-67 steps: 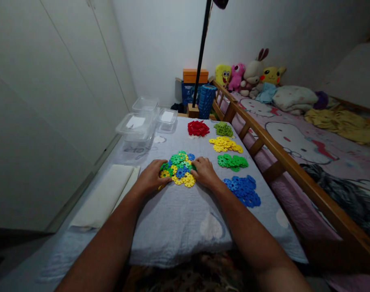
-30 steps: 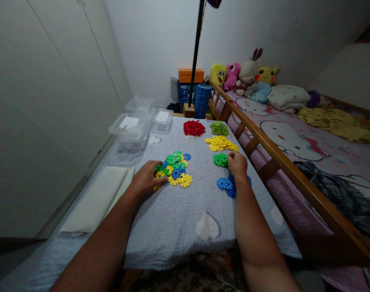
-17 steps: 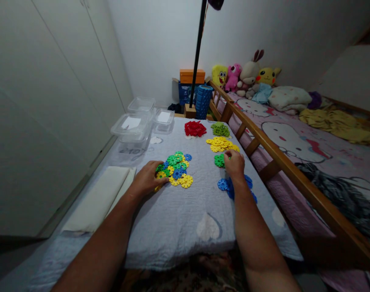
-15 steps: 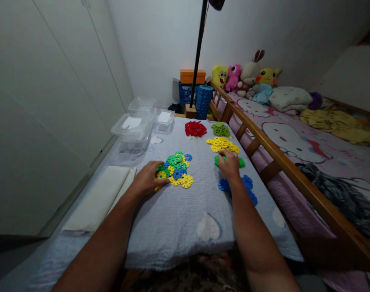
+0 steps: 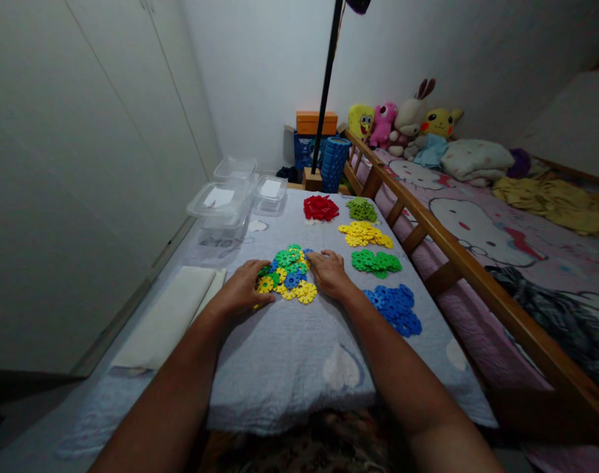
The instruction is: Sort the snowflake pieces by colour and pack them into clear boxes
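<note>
A mixed pile of green, blue and yellow flower-shaped plastic discs (image 5: 293, 279) lies mid-table. Around its left edge curves my left hand (image 5: 243, 288), thumb and fingers apart, some discs partly covered by it. At the pile's right edge is my right hand (image 5: 332, 274), fingers stretched toward a blue disc there; I see nothing held in it. Sorted by colour, further heaps lie to the right: blue discs (image 5: 395, 309), green discs (image 5: 377, 262), yellow discs (image 5: 366, 234), light green discs (image 5: 361, 209) and red discs (image 5: 320, 208).
Clear plastic boxes (image 5: 218, 209) stand at the table's back left, with a folded cream cloth (image 5: 169, 322) nearer me. A wooden bed rail (image 5: 427, 236) runs along the right side. Behind the table are a black lamp pole (image 5: 328, 85) and a blue foam roller (image 5: 334, 167).
My right hand has moved left from the green heap to the mixed pile's right edge. My left hand stays at the pile's left side. The view has shifted slightly.
</note>
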`<state>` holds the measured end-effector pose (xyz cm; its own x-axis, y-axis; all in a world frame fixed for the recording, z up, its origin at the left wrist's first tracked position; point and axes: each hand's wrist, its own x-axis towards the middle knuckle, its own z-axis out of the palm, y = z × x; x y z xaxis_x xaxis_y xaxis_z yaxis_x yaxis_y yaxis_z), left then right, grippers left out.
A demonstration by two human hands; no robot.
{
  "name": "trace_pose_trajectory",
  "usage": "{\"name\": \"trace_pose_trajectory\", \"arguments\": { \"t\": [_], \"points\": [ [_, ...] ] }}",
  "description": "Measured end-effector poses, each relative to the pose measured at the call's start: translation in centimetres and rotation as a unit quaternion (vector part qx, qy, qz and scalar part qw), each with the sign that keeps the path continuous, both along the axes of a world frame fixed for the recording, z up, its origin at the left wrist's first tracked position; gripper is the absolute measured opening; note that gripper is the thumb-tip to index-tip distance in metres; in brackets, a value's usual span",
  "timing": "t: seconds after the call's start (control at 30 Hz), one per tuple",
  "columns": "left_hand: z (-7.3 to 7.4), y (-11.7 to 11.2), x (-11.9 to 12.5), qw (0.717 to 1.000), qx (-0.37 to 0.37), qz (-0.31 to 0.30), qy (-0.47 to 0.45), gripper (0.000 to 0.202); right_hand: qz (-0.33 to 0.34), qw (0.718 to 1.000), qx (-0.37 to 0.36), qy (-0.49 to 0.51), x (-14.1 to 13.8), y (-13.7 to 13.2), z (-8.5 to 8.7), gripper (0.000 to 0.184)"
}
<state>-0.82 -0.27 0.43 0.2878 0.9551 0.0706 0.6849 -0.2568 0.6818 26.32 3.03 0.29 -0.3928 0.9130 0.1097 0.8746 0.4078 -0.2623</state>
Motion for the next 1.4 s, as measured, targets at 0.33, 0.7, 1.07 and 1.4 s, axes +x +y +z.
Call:
{"name": "trace_pose_trajectory", "arguments": {
  "t": [0.33, 0.7, 1.07, 1.4],
  "points": [
    [-0.1, 0.1, 0.3, 1.0, 0.01, 0.021, 0.006, 0.072, -0.039, 0.998, 0.05, -0.028, 0.4, -0.4, 0.6, 0.04],
    [-1.0, 0.4, 0.6, 0.998, 0.039, 0.035, 0.041, 0.067, -0.093, 0.995, 0.027, -0.031, 1.5, -0.6, 2.5, 0.032],
    [-0.9, 0.5, 0.7, 0.997, 0.041, 0.042, 0.057, 0.065, -0.135, 0.953, -0.079, 0.259, 14.3, -3.7, 5.9, 0.017],
    [-1.2, 0.6, 0.6, 0.996, 0.05, 0.053, 0.061, 0.065, -0.183, 0.944, -0.121, 0.248, 17.0, -7.0, 4.6, 0.02]
  ]
}}
